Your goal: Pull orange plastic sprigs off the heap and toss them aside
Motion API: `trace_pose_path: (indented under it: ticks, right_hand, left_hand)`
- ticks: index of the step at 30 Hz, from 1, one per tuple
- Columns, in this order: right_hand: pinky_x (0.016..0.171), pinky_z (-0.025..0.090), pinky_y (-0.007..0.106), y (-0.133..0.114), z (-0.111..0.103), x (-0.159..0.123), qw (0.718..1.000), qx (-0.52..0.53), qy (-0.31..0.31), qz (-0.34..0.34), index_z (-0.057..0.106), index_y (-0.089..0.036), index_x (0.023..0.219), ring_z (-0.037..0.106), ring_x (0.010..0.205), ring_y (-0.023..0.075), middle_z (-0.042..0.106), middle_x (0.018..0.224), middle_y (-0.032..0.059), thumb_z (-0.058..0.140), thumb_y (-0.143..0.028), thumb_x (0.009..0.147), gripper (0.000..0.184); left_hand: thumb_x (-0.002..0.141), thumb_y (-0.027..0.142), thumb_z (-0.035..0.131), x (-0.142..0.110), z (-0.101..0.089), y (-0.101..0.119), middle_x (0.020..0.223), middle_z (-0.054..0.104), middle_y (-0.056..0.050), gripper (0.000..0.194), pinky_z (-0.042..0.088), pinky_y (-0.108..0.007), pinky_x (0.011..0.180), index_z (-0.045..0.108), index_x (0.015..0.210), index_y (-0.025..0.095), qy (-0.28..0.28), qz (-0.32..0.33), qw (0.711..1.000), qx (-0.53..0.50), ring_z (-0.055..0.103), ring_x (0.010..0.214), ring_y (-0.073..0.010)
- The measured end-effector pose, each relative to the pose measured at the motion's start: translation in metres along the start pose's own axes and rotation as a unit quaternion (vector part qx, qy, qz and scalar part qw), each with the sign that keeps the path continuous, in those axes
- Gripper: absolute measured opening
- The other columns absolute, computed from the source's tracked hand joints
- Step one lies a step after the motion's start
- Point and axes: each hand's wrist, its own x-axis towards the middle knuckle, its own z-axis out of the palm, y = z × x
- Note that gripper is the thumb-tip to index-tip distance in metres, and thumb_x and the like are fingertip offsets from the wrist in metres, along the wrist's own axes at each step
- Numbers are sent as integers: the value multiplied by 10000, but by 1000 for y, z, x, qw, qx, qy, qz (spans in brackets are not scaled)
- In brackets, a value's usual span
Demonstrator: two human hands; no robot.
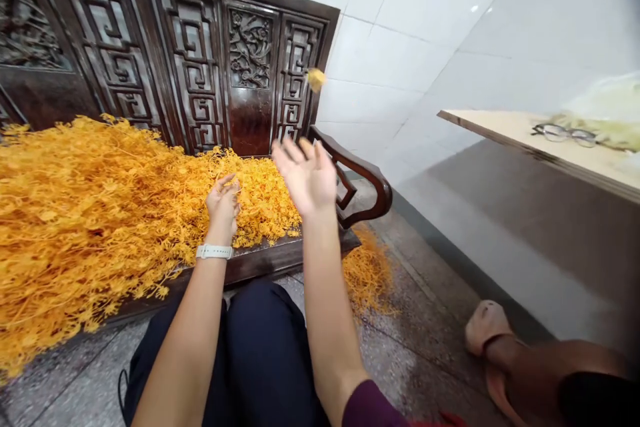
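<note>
the right hand's point(310, 180) fingers are spread, a yellow bit point(316, 80) in the air at twelve o'clock from it; the left's point(223, 203) are curled, grip unclear. orange flowers point(100, 207) heap at nine o'clock, the armrest point(383, 195) sits close at three.

1. Hands: the wearer is showing two, one left hand point(223, 203) and one right hand point(311, 180).
2. Wristbands: one pale wristband point(215, 251) is showing.
3. Airborne pieces: one small yellow piece point(316, 79) is hanging in mid-air.
4. Heaps: two are lying in view, one large yellow heap point(100, 207) and one smaller orange heap point(369, 273); their single sprigs are defying an exact count.
5. Settees: one carved settee point(251, 123) is showing one armrest point(385, 195), two relief panels point(250, 47) and at least three fretwork panels point(193, 60).
6. Tabletops: one tabletop point(487, 123) is carrying one pair of glasses point(555, 133).
7. Another person: one foot point(487, 327) is clearly showing.
</note>
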Motion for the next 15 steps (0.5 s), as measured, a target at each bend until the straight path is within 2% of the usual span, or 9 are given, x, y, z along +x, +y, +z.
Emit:
trace_pose_path:
  ticks: [3,6,10,12,15]
  right_hand:
    - [739,534,321,26,22,8,997,37,14,65,713,-311,1202,623,922,190,694,1044,66,746,-460,890,348]
    - [794,541,322,60,50,6,989,74,22,126,686,-298,1259,617,956,183,686,1155,70,759,-454,873,423]
    - [804,531,312,81,73,-5,989,79,-27,122,623,-342,1371,607,890,161,676,1166,33,855,-403,792,627]
    - [808,525,317,83,78,-8,993,65,-34,98,663,-342,1311,601,850,155,679,1101,15,841,-385,813,531]
    - [821,519,329,89,82,-9,996,47,19,74,730,-293,1073,609,850,161,677,1002,12,737,-385,913,185]
  left_hand:
    - [762,171,807,-3,-1,14,685,573,55,271,292,-153,413,703,1012,163,1,112,991,76,410,458,-37]
    - [792,206,846,-11,1,26,724,618,7,220,426,-167,558,743,980,157,-41,228,961,151,547,613,-84]
    - [834,259,850,-22,0,33,853,708,-52,126,505,-217,696,773,861,164,-67,292,932,202,624,753,-133]
    - [846,227,837,-26,0,33,836,713,-52,92,518,-232,747,779,808,166,-72,308,922,226,651,809,-152]
    - [815,145,852,-27,2,31,802,700,-40,74,494,-210,712,781,797,156,-46,304,923,233,635,760,-131]
